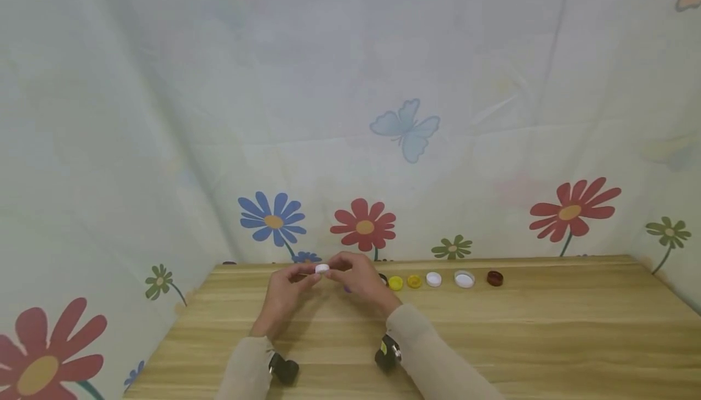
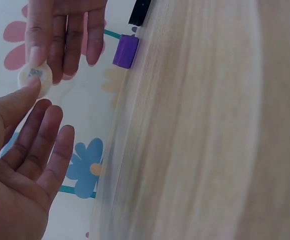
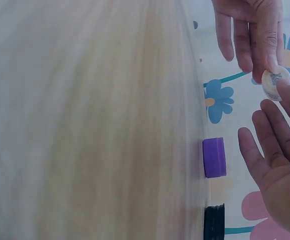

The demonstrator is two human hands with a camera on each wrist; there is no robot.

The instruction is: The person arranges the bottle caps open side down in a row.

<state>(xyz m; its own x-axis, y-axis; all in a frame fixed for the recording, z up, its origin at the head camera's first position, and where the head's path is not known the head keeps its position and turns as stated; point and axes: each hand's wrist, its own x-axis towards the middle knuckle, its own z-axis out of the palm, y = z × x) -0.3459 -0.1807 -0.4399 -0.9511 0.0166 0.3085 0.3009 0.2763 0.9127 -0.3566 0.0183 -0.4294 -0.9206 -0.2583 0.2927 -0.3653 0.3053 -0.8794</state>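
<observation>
Flowers (image 1: 37, 375) printed on a pale backdrop (image 1: 98, 162) marked the eight o'clock edge of the head view, left of a wood-grain bench (image 1: 520, 339). Next came a person's left hand (image 1: 285, 293), at eight o'clock from a small white disc (image 1: 322, 269), its thumb and forefinger clamped on the piece while its other fingers extended loosely. The disc was held up off the bench between the two hands, a grey mark visible on its round face in the wrist views. At three o'clock from it, the right hand (image 1: 358, 275) pinched the same piece between thumb and forefinger, its remaining fingers clear of the disc. A purple cap (image 2: 126, 51) stood on the bench at four o'clock from the disc, mostly hidden by the right hand in the head view. From there a row ran toward three o'clock: a black cap (image 1: 383, 278), partly covered by that hand, then a bright yellow cap (image 1: 395, 283), an amber cap (image 1: 414, 281), a white cap (image 1: 434, 279), a wider clear-rimmed lid (image 1: 464, 279) and, last, a dark brown cap (image 1: 495, 277).
</observation>
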